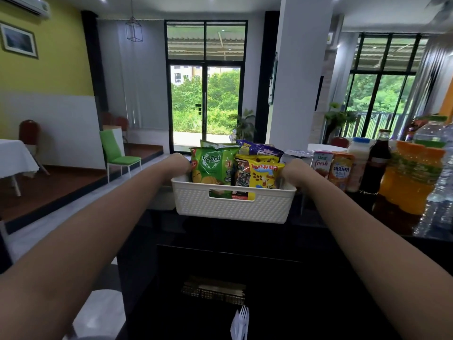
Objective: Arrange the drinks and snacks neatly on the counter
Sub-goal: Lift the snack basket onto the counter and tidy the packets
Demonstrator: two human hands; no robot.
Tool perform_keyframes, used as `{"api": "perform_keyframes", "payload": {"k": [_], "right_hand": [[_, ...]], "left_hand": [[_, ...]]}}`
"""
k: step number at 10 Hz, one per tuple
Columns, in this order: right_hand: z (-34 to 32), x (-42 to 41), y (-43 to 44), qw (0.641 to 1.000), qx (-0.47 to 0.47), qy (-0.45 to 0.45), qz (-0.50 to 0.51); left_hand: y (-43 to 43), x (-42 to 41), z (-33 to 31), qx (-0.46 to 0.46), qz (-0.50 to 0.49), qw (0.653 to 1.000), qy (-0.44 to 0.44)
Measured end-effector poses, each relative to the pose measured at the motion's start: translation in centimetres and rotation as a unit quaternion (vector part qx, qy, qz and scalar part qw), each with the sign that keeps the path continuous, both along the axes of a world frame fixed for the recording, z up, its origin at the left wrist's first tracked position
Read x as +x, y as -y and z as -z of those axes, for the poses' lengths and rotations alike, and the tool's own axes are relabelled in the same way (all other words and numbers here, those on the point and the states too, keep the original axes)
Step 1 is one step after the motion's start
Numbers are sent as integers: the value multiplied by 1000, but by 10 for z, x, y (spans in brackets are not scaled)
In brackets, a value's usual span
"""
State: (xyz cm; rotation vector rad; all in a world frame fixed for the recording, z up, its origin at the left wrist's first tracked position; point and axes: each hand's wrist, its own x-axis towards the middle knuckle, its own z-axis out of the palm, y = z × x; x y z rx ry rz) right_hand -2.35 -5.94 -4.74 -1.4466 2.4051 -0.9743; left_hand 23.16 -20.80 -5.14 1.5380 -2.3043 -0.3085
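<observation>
Head view: outstretched left grip (181,166) and right grip (291,172) clasp basket (232,210) sides

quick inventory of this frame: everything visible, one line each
basket: one, white, at the counter's edge, held at both ends
snack bags: several, green, yellow, purple, upright in the basket
foil-lidded cup: one, pale, right of the basket
cartons: two, white and orange, right of the cup
milk bottle: one, white, behind the cartons
cola bottle: one, dark, right of the cartons
orange drink bottle: one, orange, right of the cola bottle
water bottle: one, clear, far right
counter: one, dark, under the drinks
fork: one, white, bottom centre
chair: one, green, left background
left hand: grips the basket's left end
right hand: grips the basket's right end
</observation>
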Motion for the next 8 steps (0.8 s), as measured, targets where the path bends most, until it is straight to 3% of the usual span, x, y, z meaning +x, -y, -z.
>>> {"api": "perform_keyframes", "payload": {"k": [1,2,3,5,8], "right_hand": [[-11,7,-6,997,-32,-70,18],[-27,19,-8,984,-102,-144,14],[-41,36,-4,976,-113,-180,-54],[-36,46,11,977,27,-183,-107],[-38,40,8,973,65,-188,-119]], "left_hand": [[-14,3,-9,68,-12,974,-217],[-15,1,-25,-48,6,975,-217],[-31,-6,-42,-138,102,974,-149],[-32,-14,-49,-49,145,986,62],[-25,-11,-51,-93,151,983,38]]}}
